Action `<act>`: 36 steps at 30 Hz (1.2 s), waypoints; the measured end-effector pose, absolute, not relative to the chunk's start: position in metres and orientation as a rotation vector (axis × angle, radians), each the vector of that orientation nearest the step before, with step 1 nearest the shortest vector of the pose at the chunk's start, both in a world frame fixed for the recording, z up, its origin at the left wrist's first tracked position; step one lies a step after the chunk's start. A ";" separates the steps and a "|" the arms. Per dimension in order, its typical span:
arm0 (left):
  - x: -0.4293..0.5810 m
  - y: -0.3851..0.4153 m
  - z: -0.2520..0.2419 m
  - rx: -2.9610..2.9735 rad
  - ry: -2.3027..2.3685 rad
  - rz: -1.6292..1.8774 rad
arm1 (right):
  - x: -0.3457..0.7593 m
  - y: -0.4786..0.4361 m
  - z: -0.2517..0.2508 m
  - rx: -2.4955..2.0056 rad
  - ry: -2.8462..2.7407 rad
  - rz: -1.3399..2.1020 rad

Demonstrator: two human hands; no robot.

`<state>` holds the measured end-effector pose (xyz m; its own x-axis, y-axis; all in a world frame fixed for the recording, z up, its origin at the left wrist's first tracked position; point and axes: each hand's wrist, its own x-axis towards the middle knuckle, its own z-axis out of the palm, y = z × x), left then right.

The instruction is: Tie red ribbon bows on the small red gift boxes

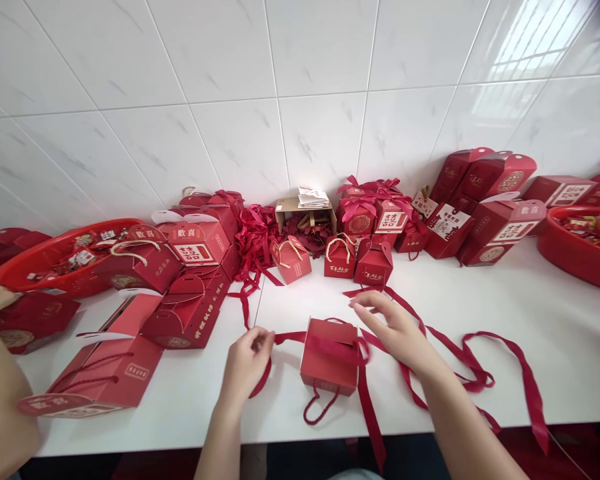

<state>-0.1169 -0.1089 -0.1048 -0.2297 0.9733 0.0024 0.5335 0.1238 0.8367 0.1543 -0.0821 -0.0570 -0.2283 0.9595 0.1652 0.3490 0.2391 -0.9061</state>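
Observation:
A small red gift box (330, 363) with a rope handle lies on the white table in front of me. A dark red ribbon (290, 337) runs to it from the left, and a blurred loop of ribbon shows over its top. My left hand (250, 360) is closed on that ribbon, left of the box, with thumb and fingers pinched together. To the right of the box and above the table is my right hand (393, 327). Its fingers are apart and I see nothing held in them, though loose ribbon passes beneath.
Long loose ribbon (480, 380) trails across the table's right side. Several red boxes (113, 377) stand at left, more (503, 227) at back right. A ribbon heap (257, 237) and an open carton (280, 217) are at the back. Red basins (17, 263) flank both sides; other people's arms (5, 400) reach in.

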 end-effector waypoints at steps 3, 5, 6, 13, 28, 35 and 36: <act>-0.150 -0.113 -0.114 1.417 2.138 0.883 | 0.180 -0.099 -0.074 -1.350 -1.667 1.070; -0.157 -0.113 -0.119 1.403 2.233 0.888 | 0.187 -0.110 -0.090 -1.359 -1.640 1.190; -0.154 -0.113 -0.120 1.419 2.233 0.922 | 0.188 -0.114 -0.098 -1.334 -1.620 1.261; -0.075 -0.106 -0.111 1.403 1.510 1.189 | 0.159 -0.125 -0.117 -1.084 -1.337 1.579; -0.048 -0.113 -0.101 1.390 1.369 1.167 | 0.154 -0.115 -0.109 -1.075 -1.194 1.721; -0.050 -0.112 -0.100 1.529 1.395 1.199 | 0.157 -0.114 -0.104 -1.138 -1.402 1.528; -0.050 -0.113 -0.100 1.500 1.397 1.211 | 0.157 -0.115 -0.103 -1.136 -1.419 1.510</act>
